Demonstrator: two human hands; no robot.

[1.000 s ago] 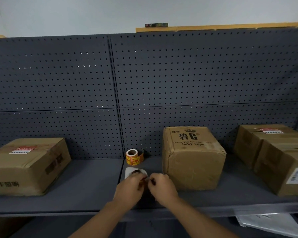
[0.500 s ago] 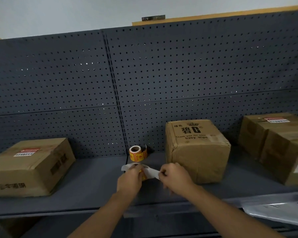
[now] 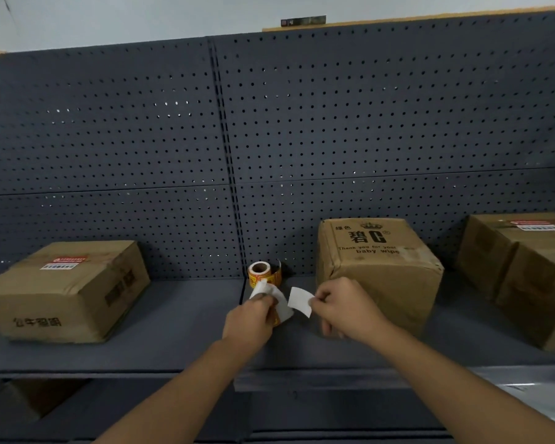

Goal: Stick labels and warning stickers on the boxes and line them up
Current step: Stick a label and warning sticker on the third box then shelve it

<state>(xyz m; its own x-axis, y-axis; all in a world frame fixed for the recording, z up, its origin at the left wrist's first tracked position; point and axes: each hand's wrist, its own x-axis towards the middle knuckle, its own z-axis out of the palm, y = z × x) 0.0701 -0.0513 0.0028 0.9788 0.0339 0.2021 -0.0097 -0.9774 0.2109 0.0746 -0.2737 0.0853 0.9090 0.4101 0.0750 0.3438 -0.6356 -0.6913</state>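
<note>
My left hand (image 3: 249, 320) grips a white label roll (image 3: 277, 302) just above the grey shelf (image 3: 173, 331). My right hand (image 3: 346, 310) pinches a white label (image 3: 300, 301) that hangs free of the roll. Right behind my right hand stands a brown box printed "baby wipe" (image 3: 378, 267), with no sticker visible on it. A flat box (image 3: 68, 290) at the left carries a red warning sticker and a white label on top. Two boxes (image 3: 526, 267) at the right edge show stickers too.
A yellow and red warning sticker roll (image 3: 265, 274) stands at the back of the shelf against the dark pegboard wall (image 3: 269, 139). White sheets (image 3: 539, 402) lie on the lower level at the right. A brown box (image 3: 36, 398) sits below at the left.
The label has come off the roll: my right hand drew it rightward and it now hangs apart from the roll in my left hand. Both hands have risen slightly.
</note>
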